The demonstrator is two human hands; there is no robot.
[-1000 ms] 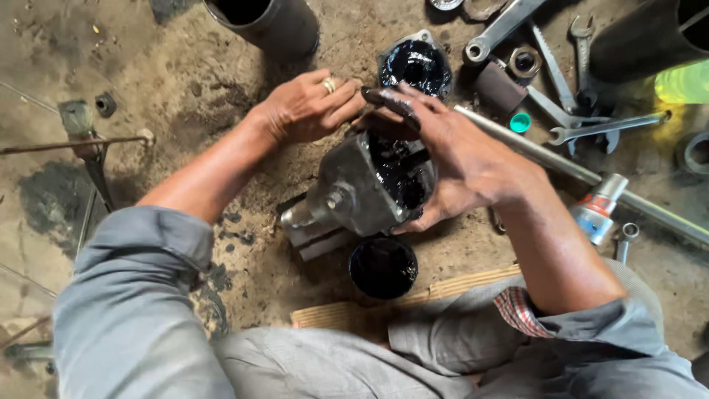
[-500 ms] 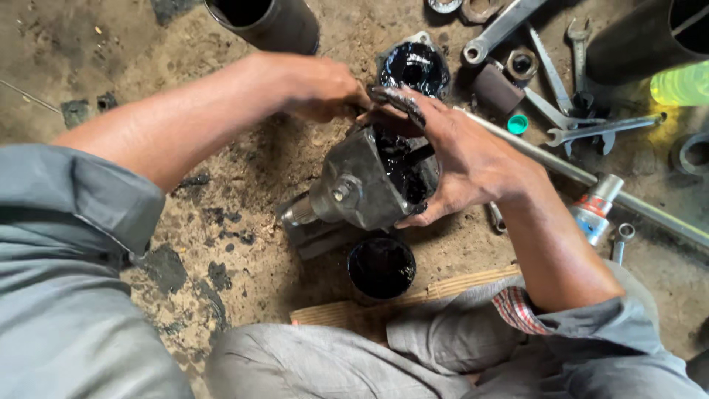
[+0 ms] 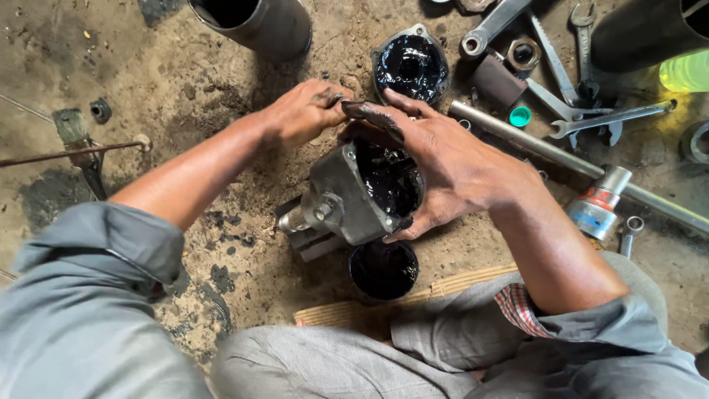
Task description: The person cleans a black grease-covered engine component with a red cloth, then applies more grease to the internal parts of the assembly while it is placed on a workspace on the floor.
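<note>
The left hand [image 3: 306, 111] has come back over the gear housing [image 3: 354, 193], its grip pinched narrow by the grease-filled opening. The right hand [image 3: 443, 162] cradles the housing above the floor [image 3: 148, 66], beside the grease tin [image 3: 410, 65].

The dull grey metal gear housing [image 3: 347, 196] holds glossy black grease. The long steel wrenches [image 3: 561, 96] look smooth, the brown dirt floor [image 3: 185, 96] rough and matt.

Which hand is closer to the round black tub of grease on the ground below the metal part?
Right. The right hand cups the metal part just above the grease tub; the left hand is farther up, beyond the part.
</note>
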